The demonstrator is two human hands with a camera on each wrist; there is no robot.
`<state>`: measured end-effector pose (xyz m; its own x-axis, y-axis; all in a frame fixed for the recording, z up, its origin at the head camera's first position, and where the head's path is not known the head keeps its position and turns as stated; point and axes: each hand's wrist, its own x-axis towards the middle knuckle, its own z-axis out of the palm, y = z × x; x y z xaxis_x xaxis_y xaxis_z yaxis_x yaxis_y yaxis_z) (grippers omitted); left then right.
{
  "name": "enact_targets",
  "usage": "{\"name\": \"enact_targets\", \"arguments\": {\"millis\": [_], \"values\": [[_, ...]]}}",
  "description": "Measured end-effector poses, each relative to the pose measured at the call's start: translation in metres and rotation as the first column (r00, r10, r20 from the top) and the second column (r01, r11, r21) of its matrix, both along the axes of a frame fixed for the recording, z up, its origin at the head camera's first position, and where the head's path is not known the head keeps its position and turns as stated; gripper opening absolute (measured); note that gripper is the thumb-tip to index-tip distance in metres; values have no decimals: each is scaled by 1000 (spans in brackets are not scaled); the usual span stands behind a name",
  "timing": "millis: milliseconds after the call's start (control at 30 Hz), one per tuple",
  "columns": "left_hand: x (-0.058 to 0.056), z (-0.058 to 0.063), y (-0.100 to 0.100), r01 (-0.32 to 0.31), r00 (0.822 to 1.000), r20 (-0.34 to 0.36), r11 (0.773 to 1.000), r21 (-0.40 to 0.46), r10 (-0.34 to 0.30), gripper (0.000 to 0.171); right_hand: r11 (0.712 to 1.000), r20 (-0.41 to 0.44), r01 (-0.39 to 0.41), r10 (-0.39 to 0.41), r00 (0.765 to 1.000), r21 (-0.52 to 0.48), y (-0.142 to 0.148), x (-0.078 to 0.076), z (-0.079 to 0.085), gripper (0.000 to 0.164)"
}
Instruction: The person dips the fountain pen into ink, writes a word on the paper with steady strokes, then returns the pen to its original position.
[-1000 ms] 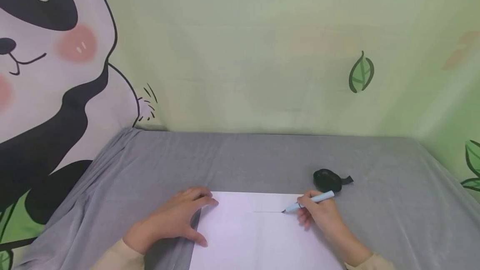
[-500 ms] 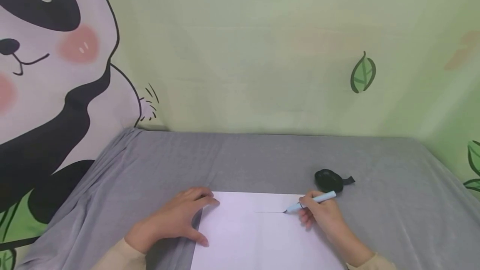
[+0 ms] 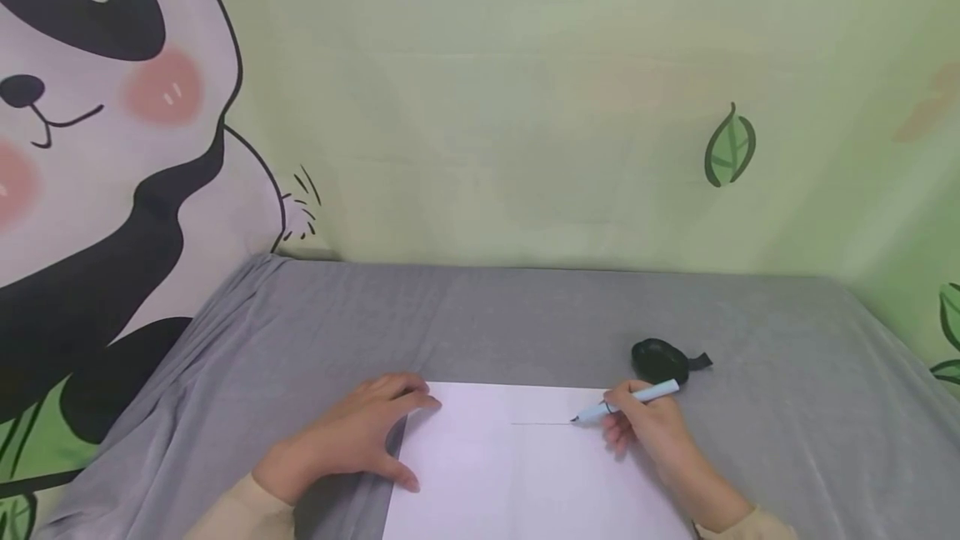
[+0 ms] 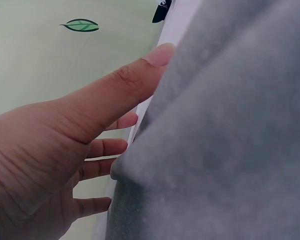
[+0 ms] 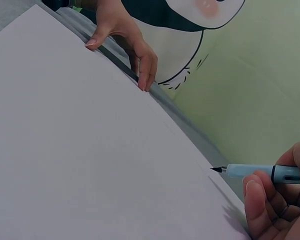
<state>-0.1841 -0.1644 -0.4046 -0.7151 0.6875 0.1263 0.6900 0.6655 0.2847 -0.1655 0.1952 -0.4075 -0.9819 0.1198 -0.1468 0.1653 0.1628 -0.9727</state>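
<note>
My right hand [image 3: 651, 423] pinches a light blue fountain pen [image 3: 626, 403] between thumb and fingers. In the head view, the pen's dark nib is at the right end of a thin straight line [image 3: 540, 423] on a white sheet of paper [image 3: 465, 473]. Whether the nib touches the paper is hard to tell. At the sheet's left edge my left hand [image 3: 360, 432] rests with fingers spread, thumb and fingertips on the paper. The left wrist view shows its thumb and fingers [image 4: 105, 147] along that edge.
A rounded black object with a short dark tab [image 3: 660, 361] lies just beyond the right hand. Grey cloth [image 3: 480, 315] covers the table. Behind it hangs a pale green backdrop [image 3: 480, 148] with leaves and a large panda.
The right hand and pen have shifted very slightly right, and the nib now looks a touch higher. My left hand stays in place on the paper. The whole head view has drifted a little.
</note>
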Motion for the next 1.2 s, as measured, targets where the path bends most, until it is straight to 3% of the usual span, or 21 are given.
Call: {"name": "enact_targets", "arguments": {"millis": [500,833,1200], "values": [[1,-3,-2,-5,1000,15,1000,12,5,85,999,-32,-34,33,999,-27,-9,3,8,24],[1,-3,-3,3,1000,-11,1000,23,-3,84,991,-60,-130,130,990,-1,-23,8,12,27],[-1,1,-1,-6,1000,8,1000,14,6,85,998,-151,-40,47,987,50,-40,7,15,11]]}}
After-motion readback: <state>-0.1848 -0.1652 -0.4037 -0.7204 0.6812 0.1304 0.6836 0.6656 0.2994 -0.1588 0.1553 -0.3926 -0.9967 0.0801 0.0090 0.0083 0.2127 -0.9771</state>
